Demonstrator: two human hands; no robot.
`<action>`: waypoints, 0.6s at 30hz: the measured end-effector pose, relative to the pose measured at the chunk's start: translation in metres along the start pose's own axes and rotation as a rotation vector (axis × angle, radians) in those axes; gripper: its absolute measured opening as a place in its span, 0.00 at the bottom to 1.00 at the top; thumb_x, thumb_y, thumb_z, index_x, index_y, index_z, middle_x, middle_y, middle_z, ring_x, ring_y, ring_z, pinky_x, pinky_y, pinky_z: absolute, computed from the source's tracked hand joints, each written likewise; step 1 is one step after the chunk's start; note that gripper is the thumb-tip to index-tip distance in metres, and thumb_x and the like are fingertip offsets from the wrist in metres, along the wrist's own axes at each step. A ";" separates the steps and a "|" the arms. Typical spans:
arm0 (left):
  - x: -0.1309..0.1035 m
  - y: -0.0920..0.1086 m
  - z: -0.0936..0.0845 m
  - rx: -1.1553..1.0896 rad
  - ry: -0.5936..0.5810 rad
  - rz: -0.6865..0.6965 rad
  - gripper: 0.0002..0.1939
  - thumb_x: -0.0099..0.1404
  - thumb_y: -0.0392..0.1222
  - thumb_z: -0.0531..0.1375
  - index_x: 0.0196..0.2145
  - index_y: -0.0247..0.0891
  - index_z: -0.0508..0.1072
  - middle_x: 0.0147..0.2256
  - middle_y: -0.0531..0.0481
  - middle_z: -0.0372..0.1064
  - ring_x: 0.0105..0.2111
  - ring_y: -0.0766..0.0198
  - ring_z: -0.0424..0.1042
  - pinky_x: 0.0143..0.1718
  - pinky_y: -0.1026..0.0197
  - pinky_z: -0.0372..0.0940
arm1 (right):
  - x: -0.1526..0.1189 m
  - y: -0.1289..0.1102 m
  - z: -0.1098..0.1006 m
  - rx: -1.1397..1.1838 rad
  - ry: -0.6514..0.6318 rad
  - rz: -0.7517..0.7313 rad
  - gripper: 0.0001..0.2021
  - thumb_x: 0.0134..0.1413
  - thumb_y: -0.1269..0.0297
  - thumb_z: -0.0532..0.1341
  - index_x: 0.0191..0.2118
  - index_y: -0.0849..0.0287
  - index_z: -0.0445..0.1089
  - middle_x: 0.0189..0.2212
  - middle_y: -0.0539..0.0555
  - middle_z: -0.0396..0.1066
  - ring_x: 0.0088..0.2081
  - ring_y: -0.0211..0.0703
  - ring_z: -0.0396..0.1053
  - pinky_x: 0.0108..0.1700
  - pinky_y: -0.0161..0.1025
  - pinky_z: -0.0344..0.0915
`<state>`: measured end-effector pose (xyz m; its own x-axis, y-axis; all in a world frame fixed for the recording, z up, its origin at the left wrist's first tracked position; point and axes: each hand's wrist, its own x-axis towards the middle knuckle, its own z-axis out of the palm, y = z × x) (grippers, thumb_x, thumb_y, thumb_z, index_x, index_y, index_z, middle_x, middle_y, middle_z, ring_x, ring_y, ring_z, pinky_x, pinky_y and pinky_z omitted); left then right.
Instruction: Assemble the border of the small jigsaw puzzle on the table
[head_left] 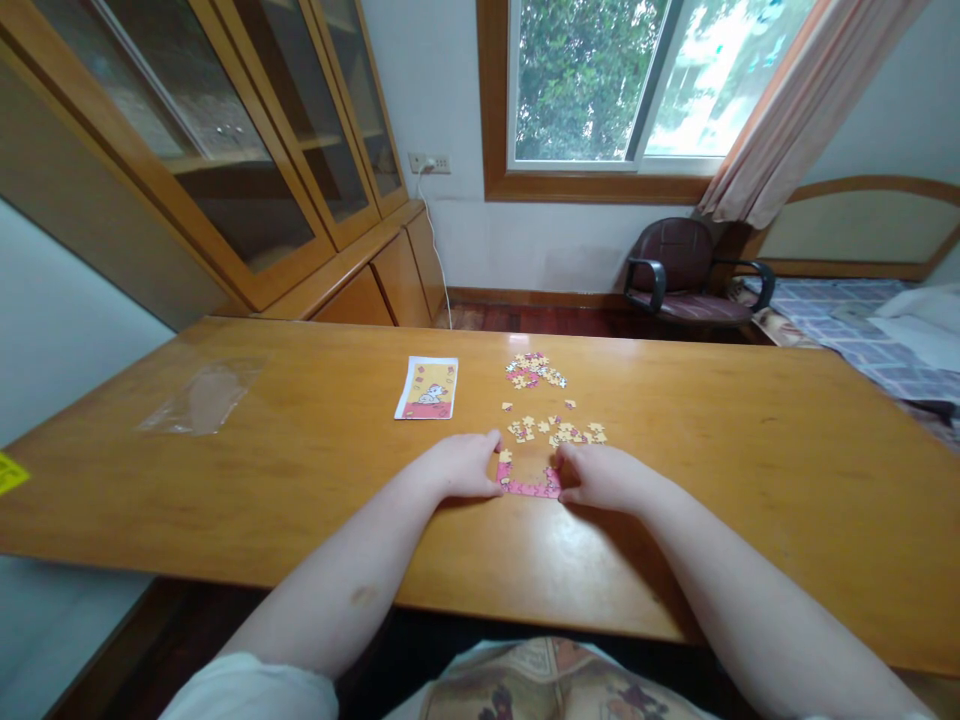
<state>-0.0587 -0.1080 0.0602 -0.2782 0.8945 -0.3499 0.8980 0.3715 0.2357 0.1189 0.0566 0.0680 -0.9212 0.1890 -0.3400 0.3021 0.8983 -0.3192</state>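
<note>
A partly joined jigsaw puzzle, with a pink bottom row and short sides rising from it, lies flat on the wooden table. My left hand grips its left edge, thumb by the lower corner and index finger higher up. On the opposite side, my right hand has its curled fingers and thumb on the right edge; part of that edge is hidden under them. Just beyond are loose yellow puzzle pieces. Farther back sits a pile of mixed pieces, and a few single pieces lie between.
A picture card with a white animal on yellow and pink lies left of the pieces. A clear plastic bag rests on the left of the table. Beyond the table are a glass-door cabinet and an office chair.
</note>
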 end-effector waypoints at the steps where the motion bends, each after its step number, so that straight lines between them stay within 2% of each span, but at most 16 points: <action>1: 0.000 0.000 -0.001 0.003 -0.004 -0.004 0.29 0.50 0.57 0.62 0.46 0.41 0.63 0.41 0.43 0.72 0.38 0.50 0.73 0.34 0.56 0.64 | 0.000 0.000 0.000 0.003 0.001 0.003 0.19 0.45 0.60 0.63 0.46 0.56 0.68 0.41 0.55 0.74 0.39 0.46 0.71 0.36 0.35 0.60; 4: -0.004 0.003 -0.005 0.023 0.014 0.000 0.27 0.51 0.57 0.61 0.45 0.40 0.64 0.40 0.43 0.72 0.38 0.49 0.72 0.35 0.55 0.64 | 0.001 0.002 -0.002 0.023 0.001 -0.001 0.20 0.45 0.60 0.64 0.46 0.56 0.68 0.39 0.55 0.74 0.37 0.45 0.71 0.35 0.35 0.60; 6: -0.009 0.014 -0.006 0.057 0.103 0.039 0.24 0.56 0.56 0.59 0.45 0.38 0.65 0.42 0.41 0.71 0.41 0.49 0.71 0.39 0.53 0.64 | 0.005 0.007 -0.004 0.046 0.041 0.003 0.19 0.48 0.58 0.63 0.47 0.56 0.68 0.38 0.55 0.74 0.36 0.44 0.70 0.35 0.34 0.60; 8: -0.015 0.034 -0.002 0.098 0.201 0.107 0.21 0.61 0.54 0.55 0.47 0.38 0.65 0.45 0.40 0.69 0.45 0.49 0.69 0.45 0.52 0.62 | 0.013 0.012 -0.005 0.047 0.152 0.032 0.16 0.55 0.58 0.59 0.47 0.57 0.69 0.38 0.56 0.74 0.37 0.42 0.70 0.36 0.34 0.60; 11: -0.022 0.070 0.017 0.158 0.185 0.123 0.16 0.65 0.46 0.50 0.45 0.37 0.68 0.41 0.39 0.70 0.42 0.51 0.70 0.41 0.52 0.63 | 0.030 0.017 -0.004 -0.019 0.319 0.084 0.15 0.63 0.60 0.51 0.48 0.58 0.70 0.42 0.58 0.71 0.41 0.40 0.69 0.41 0.34 0.60; 14: -0.026 0.098 0.041 0.160 0.160 0.143 0.23 0.66 0.45 0.49 0.56 0.34 0.63 0.41 0.36 0.70 0.40 0.50 0.71 0.39 0.51 0.64 | 0.045 0.018 0.002 -0.080 0.326 0.083 0.17 0.64 0.59 0.50 0.51 0.57 0.71 0.43 0.58 0.70 0.43 0.41 0.69 0.46 0.34 0.59; 18: -0.024 0.109 0.058 0.161 0.096 0.058 0.34 0.65 0.49 0.51 0.64 0.27 0.53 0.40 0.30 0.71 0.38 0.46 0.72 0.35 0.51 0.64 | 0.056 0.019 0.013 -0.125 0.325 0.089 0.18 0.63 0.56 0.51 0.53 0.55 0.70 0.42 0.58 0.69 0.44 0.43 0.68 0.48 0.35 0.59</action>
<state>0.0653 -0.1033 0.0412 -0.2484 0.9358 -0.2501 0.9544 0.2806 0.1018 0.0765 0.0788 0.0313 -0.9285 0.3671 -0.0564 0.3711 0.9103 -0.1834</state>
